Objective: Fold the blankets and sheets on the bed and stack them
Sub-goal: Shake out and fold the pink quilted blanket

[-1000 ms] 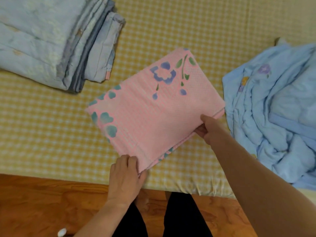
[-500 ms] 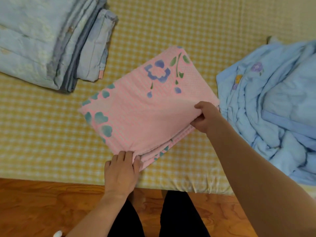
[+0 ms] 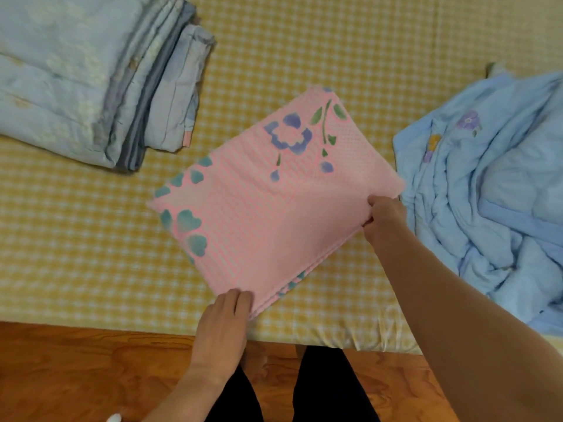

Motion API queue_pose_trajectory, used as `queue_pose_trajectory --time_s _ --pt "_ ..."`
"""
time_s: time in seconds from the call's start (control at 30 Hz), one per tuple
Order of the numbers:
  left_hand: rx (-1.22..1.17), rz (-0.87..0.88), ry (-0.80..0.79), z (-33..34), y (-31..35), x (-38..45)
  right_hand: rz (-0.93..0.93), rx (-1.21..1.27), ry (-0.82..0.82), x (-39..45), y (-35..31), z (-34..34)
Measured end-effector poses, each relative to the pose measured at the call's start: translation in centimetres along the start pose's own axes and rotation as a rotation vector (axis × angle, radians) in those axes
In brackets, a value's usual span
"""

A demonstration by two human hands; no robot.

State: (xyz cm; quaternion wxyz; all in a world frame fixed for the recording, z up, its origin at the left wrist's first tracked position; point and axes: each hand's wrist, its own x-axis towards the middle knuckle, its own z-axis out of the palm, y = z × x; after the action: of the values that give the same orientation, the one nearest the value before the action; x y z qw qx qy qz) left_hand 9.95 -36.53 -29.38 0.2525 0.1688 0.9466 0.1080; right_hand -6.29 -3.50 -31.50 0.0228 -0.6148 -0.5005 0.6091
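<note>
Right hand (image 3: 384, 219) pinched the right near corner of the folded pink blanket (image 3: 274, 196), thumb on top, fingers curled under the layers. Left hand (image 3: 224, 325) held the near bottom corner, fingers laid over the top edge; what the thumb did under it could not be told. Blanket lay folded into a tilted rectangle on the yellow checked bed cover (image 3: 76, 239), mid-bed, near the front edge, blue flower print at the far end, teal hearts along the left side.

Versus half a second before: the right hand sat further out toward the right corner, not in over the top layer as it had been. The top layer looked flatter, and the stepped lower layers that showed along the near edge were now mostly covered, only a thin strip of teal print peeking out by the left hand. Left hand stayed on about the same corner.

Stack of folded pale blue sheets (image 3: 85, 77) lay at the far left of the bed, apart from the pink blanket. Crumpled light blue quilt (image 3: 493, 190) sat unfolded at the right, its edge just beside the right hand. Wooden floor (image 3: 76, 370) ran along the bottom, with the person's dark trousers (image 3: 323, 388) below the bed edge.
</note>
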Motion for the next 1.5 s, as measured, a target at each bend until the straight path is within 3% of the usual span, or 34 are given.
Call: queue_pose_trajectory --time_s 0.13,0.27,0.37,0.4,0.43,0.47,0.5,0.53,0.6,0.67,0.7,0.8,0.9,0.97,1.03,1.1,1.17,1.2,1.27,1.33,1.4,1.5 --pt "-0.014 0.097 0.002 0.0 -1.3 -0.2 -0.140 -0.128 0.134 0.1 0.9 -0.1" --pt "0.058 0.018 -0.226 -1.2 -1.0 1.9 -0.111 -0.293 0.107 0.6 2.5 -0.1" --pt "-0.156 -0.061 -0.437 -4.5 -0.1 5.3 -0.096 -0.502 0.211 1.3 1.0 0.1" --pt "-0.219 -0.048 -0.421 -5.7 0.0 6.5 -0.164 -0.628 0.286 1.3 0.0 0.3" --pt "-0.212 -0.001 -0.274 -6.7 0.0 7.8 -0.298 -0.743 0.331 1.0 -1.0 0.8" --pt "-0.164 0.049 -0.015 -7.2 -0.2 9.2 -0.494 -0.823 0.320 0.4 -1.7 1.6" --pt "-0.096 0.078 0.203 -7.3 -0.3 10.4 -0.721 -0.883 0.245 -0.5 -2.0 3.0" --pt "-0.019 0.073 0.316 -6.7 -0.6 11.3 -0.948 -0.939 0.132 -1.1 -1.9 4.9" --pt "0.032 0.071 0.253 -3.8 -0.5 12.1 -1.354 -1.064 -0.119 -2.1 -0.8 9.2" --pt "0.066 0.115 0.134 0.4 0.2 11.2 -1.582 -1.232 -0.264 -0.6 0.1 12.3" --pt "0.075 0.125 0.113 2.3 0.3 10.6 -1.576 -1.346 -0.260 1.5 0.1 12.9" --pt "0.056 0.125 0.136 4.4 0.1 10.8 -1.311 -1.501 -0.149 9.2 -1.5 11.5" --pt "0.042 0.151 0.145 3.6 -0.3 11.3 -1.196 -1.415 -0.399 10.5 -3.6 10.8" --pt "-0.082 0.139 0.222 2.2 -0.6 10.6 -1.080 -1.327 -0.451 10.1 -4.5 9.7" --pt "-0.246 -0.102 0.387 0.5 -1.4 9.3 -0.916 -1.271 -0.392 9.9 -5.2 7.4" --pt "-0.558 -0.560 0.522 0.3 -3.1 8.2 -0.811 -1.298 -0.309 9.5 -5.2 5.6" --pt "-1.001 -0.912 0.447 0.2 -4.7 8.0 -0.742 -1.284 -0.302 9.4 -5.1 4.9" --pt "-1.163 -0.991 0.363 -0.1 -5.3 8.2 -0.693 -1.263 -0.303 9.5 -5.2 4.7" --pt "-1.474 -1.056 0.218 -1.0 -5.7 8.7 -0.449 -1.153 -0.363 8.2 -6.2 4.6" --pt "-1.766 -1.044 0.036 -3.0 -4.8 8.9 -0.057 -0.940 -0.545 5.7 -7.7 4.2" --pt "-1.826 -0.998 -0.026 -5.8 -3.8 8.3 0.153 -0.783 -0.672 1.4 -9.2 3.3" --pt "-1.776 -0.953 0.083 -11.4 -4.4 6.7 0.158 -0.656 -0.740 -5.8 -9.9 1.5"
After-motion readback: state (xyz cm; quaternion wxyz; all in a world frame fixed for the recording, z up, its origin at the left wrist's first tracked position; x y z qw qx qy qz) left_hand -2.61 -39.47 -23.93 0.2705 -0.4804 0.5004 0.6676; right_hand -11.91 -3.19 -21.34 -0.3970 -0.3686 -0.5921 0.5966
